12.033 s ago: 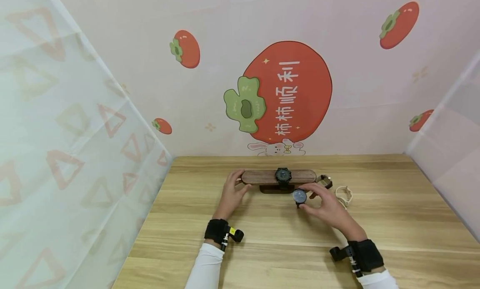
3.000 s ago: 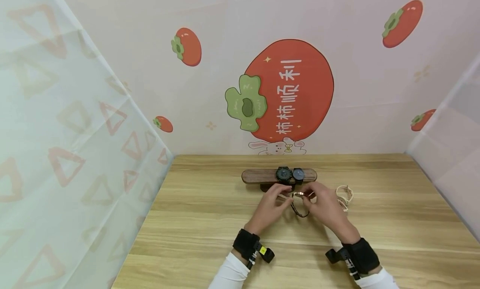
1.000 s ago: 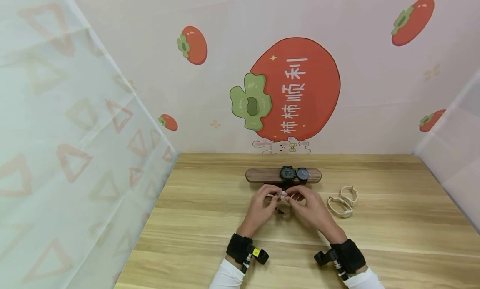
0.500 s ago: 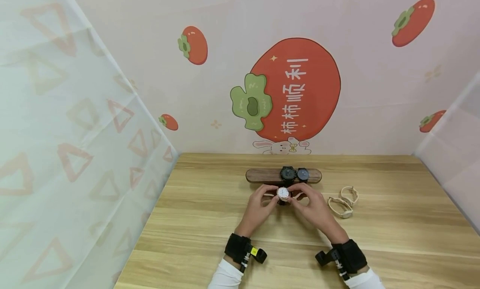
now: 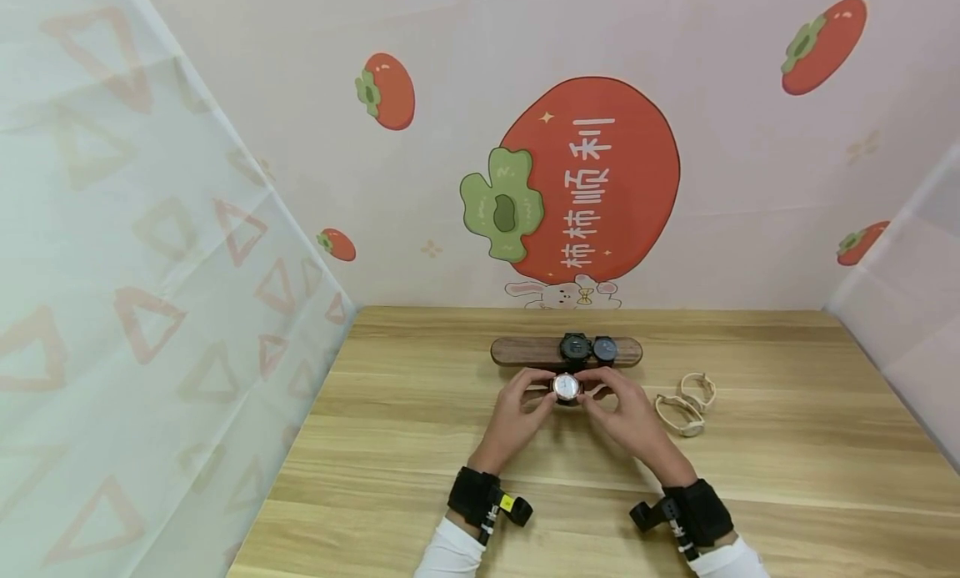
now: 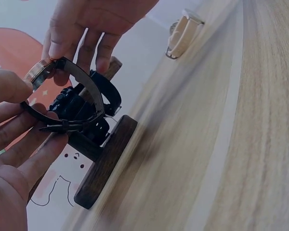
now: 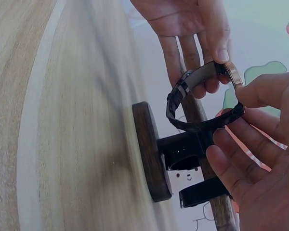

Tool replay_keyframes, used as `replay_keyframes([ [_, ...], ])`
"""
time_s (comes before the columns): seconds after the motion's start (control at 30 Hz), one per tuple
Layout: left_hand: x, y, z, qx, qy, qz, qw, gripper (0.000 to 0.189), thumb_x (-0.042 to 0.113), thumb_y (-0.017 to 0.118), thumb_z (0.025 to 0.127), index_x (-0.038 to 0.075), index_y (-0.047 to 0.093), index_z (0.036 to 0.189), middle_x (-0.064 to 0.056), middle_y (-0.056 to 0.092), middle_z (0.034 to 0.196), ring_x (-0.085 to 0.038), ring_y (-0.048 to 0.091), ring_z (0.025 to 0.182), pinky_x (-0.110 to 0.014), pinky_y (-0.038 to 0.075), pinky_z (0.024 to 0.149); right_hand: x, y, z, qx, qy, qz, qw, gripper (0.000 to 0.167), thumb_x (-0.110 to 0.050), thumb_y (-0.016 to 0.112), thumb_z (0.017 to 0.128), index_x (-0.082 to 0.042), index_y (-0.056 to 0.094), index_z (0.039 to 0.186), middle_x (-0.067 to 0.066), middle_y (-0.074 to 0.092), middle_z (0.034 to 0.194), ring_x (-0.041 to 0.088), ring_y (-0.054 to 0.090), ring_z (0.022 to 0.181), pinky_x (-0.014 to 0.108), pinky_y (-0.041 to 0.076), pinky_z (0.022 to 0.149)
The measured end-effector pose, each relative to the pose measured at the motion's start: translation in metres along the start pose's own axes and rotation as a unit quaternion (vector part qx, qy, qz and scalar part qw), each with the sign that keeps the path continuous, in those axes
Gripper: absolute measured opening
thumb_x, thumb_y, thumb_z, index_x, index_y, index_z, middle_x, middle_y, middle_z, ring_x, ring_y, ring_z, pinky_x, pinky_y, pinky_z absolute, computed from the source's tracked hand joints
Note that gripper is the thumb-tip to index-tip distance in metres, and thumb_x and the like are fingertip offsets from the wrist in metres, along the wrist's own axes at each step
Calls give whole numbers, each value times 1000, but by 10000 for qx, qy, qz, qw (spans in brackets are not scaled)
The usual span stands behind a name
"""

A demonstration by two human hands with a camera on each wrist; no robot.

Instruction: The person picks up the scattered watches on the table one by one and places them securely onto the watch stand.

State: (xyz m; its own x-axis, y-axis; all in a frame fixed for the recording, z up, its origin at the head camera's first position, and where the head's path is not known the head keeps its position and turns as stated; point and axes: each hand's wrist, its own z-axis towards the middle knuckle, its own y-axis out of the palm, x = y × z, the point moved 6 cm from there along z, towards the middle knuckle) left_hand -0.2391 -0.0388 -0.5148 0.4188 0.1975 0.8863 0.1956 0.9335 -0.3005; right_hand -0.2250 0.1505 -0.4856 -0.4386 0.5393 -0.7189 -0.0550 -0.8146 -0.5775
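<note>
A wristwatch (image 5: 566,386) with a white dial, a rose-gold case and a dark strap is held up in front of the watch stand (image 5: 521,351). My left hand (image 5: 517,421) pinches one side of its case, and my right hand (image 5: 625,413) pinches the opposite side. The dial faces up toward the head camera. Seen from the left wrist, the strap (image 6: 89,84) is closed in a loop below the case. On the stand's wooden bar, right of the middle, sit a larger black watch (image 5: 575,347) and a smaller dark watch (image 5: 604,349).
Two cream watches lie to the right of my right hand: one cream watch (image 5: 693,429) nearer, the other cream watch (image 5: 707,389) just behind it. The stand's dark base (image 7: 151,151) rests on the wooden table (image 5: 420,444). A printed wall (image 5: 420,169) rises behind the table.
The smaller dark watch went from my right hand onto the stand. Both hands then took the white-dialled watch, moved it left in front of the stand and turned its dial up.
</note>
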Motion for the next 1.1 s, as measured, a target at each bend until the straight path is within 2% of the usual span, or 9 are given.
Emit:
replay_keyframes([
  [0.23, -1, -2, -1, 42, -113, -230, 9997, 33, 16, 69, 106, 6, 62, 138, -15, 63, 139, -34, 65, 130, -39, 58, 112, 2, 0, -1, 27, 30, 47, 10000, 28, -9, 80, 96, -14, 75, 123, 2, 74, 113, 24, 68, 102, 49, 60, 85],
  [0.43, -3, -2, 0, 146, -153, -368, 9991, 29, 13, 72, 104, 6, 62, 130, -15, 64, 133, -32, 67, 128, -38, 59, 110, 6, 0, -1, -61, 108, 234, 9996, 25, -7, 75, 99, -13, 74, 124, 3, 74, 114, 27, 68, 102, 50, 61, 86],
  [0.63, -3, -2, 1, 213, -75, -469, 9986, 26, 12, 70, 104, 4, 63, 128, -17, 65, 133, -32, 67, 127, -40, 59, 110, 6, 0, -1, 65, 74, 417, 9991, 22, -9, 76, 99, -13, 75, 121, 1, 75, 108, 16, 67, 97, 44, 62, 84],
  [0.77, -2, -1, 1, 252, 134, -511, 9983, 26, 10, 66, 106, 1, 62, 130, -20, 65, 134, -35, 66, 127, -42, 59, 110, 8, 0, -1, 171, 74, 604, 9980, 20, -11, 79, 97, -13, 76, 117, 1, 76, 105, 10, 66, 94, 42, 63, 81],
  [0.93, 0, 3, 0, 125, 343, -479, 9982, 38, 7, 70, 103, 0, 58, 139, -22, 62, 139, -39, 66, 129, -41, 59, 111, 9, 1, -1, 267, 221, 861, 9957, 18, -15, 83, 95, -14, 77, 112, 2, 76, 102, 4, 65, 92, 36, 63, 79],
  [1.1, 0, 8, 1, -30, 217, -294, 9993, 58, 10, 84, 93, 4, 55, 143, -18, 59, 144, -34, 64, 132, -38, 55, 115, 10, 1, -2, 249, 356, 978, 9943, 19, -16, 85, 93, -14, 76, 110, 3, 75, 102, 4, 65, 91, 30, 61, 79],
])
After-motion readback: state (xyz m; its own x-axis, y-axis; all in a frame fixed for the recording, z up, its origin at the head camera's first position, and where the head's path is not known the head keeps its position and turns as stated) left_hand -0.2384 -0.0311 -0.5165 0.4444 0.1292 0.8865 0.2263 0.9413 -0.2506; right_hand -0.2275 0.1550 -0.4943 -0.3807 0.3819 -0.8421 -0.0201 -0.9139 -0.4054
